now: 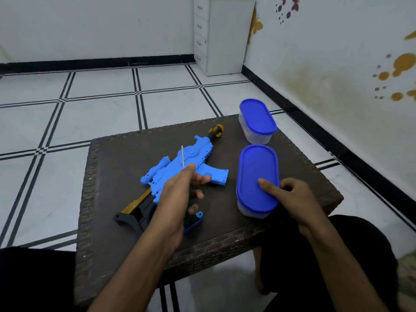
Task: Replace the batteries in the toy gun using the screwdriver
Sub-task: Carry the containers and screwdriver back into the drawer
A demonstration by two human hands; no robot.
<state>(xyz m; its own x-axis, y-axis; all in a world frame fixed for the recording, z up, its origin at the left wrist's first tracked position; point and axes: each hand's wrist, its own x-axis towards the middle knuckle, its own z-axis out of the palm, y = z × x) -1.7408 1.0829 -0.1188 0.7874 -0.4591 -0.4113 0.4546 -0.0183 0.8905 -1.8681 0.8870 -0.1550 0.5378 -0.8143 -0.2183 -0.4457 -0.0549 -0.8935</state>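
The toy gun (180, 170) lies flat on the dark tabletop (108, 176), left of centre, its long axis running on a diagonal: the dark stock with its yellow strip points toward the near left corner, the yellow-and-black muzzle toward the far right, and the blue grip sticks out to the right toward the boxes. A small blue piece (194, 220), probably the battery cover, sits loose on the tabletop near the stock, so the compartment looks already opened and the step in hand seems to be fetching or swapping the batteries. The left hand (180, 194) hovers over the gun's middle with its fingers curled round the screwdriver (183, 158), the thin metal shaft pointing up and away; the dark handle is mostly hidden under the palm. To the right, the right hand (290, 194) rests on the nearer box (254, 176), thumb on the blue lid and fingers wrapped round its right edge. A second lidded box (256, 120) stands just beyond it. The next move likely calls for prising that lid off, which may need the left hand to set the screwdriver down first.
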